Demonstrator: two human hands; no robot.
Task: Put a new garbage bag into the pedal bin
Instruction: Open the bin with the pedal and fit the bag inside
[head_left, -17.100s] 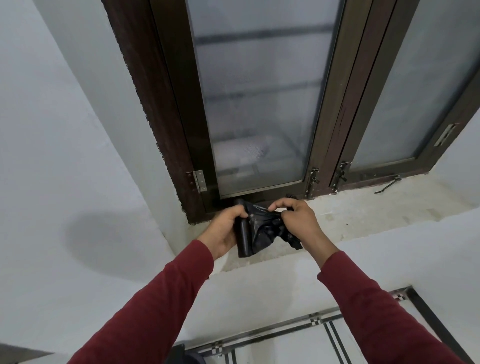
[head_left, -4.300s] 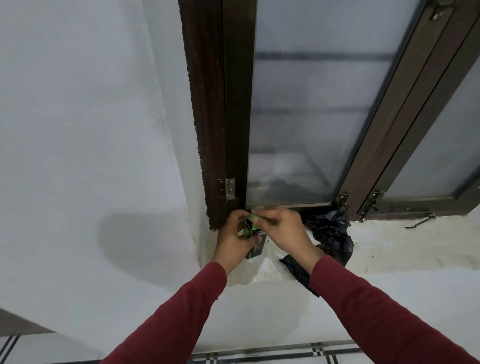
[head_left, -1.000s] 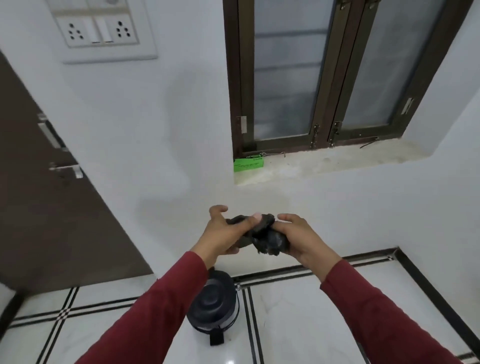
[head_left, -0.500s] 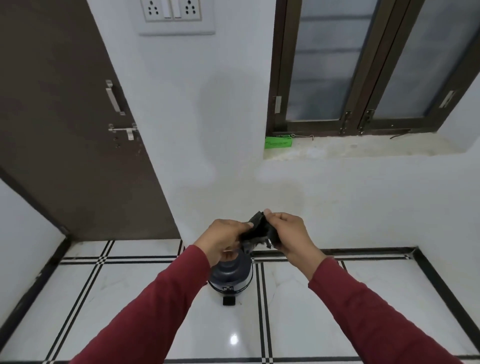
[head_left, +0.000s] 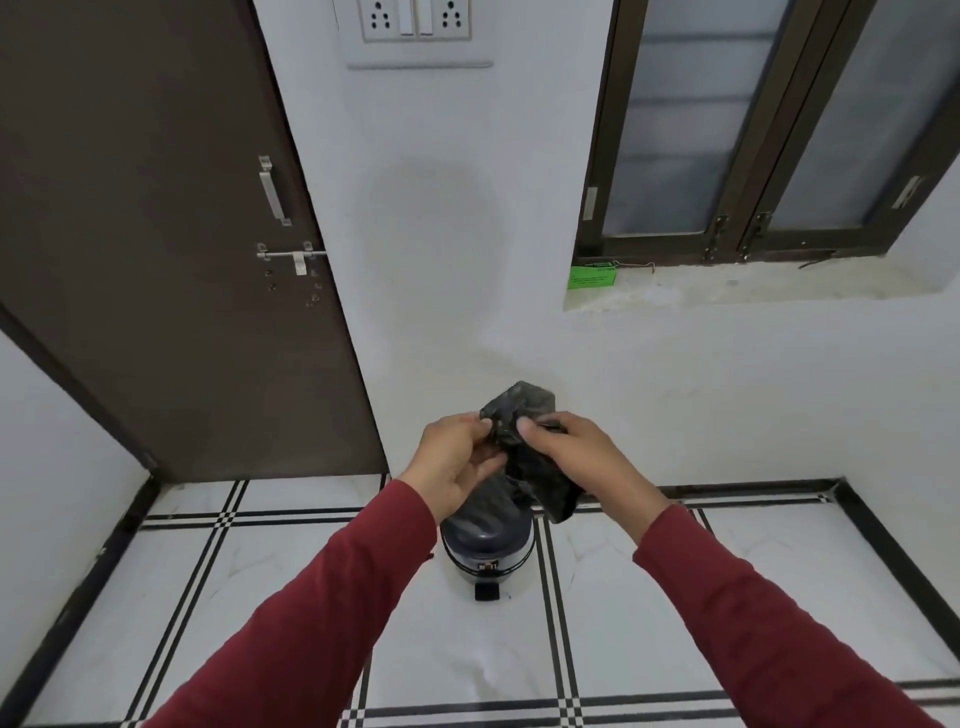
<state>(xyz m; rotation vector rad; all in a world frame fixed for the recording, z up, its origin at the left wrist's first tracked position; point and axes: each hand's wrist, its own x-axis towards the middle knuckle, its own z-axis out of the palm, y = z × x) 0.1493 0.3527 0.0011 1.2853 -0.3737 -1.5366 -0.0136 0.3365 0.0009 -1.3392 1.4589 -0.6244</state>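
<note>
I hold a crumpled black garbage bag (head_left: 524, 415) in front of me with both hands. My left hand (head_left: 457, 462) pinches its left edge between thumb and fingers. My right hand (head_left: 576, 457) grips the right side, and a fold of the bag hangs below it. Directly beneath the bag, on the tiled floor near the wall, stands the small dark pedal bin (head_left: 488, 540) with its lid down and its pedal facing me. My hands and the bag cover the bin's far rim.
A dark brown door (head_left: 171, 234) with a handle and a bolt fills the left. On the window sill (head_left: 727, 286) at the right lies a green packet (head_left: 592, 275). The white floor (head_left: 260, 597) with black stripe lines surrounds the bin.
The view has tilted down and drawn nearer to the bin. The bag has loosened between my hands, a fold now hanging lower below my right hand.
</note>
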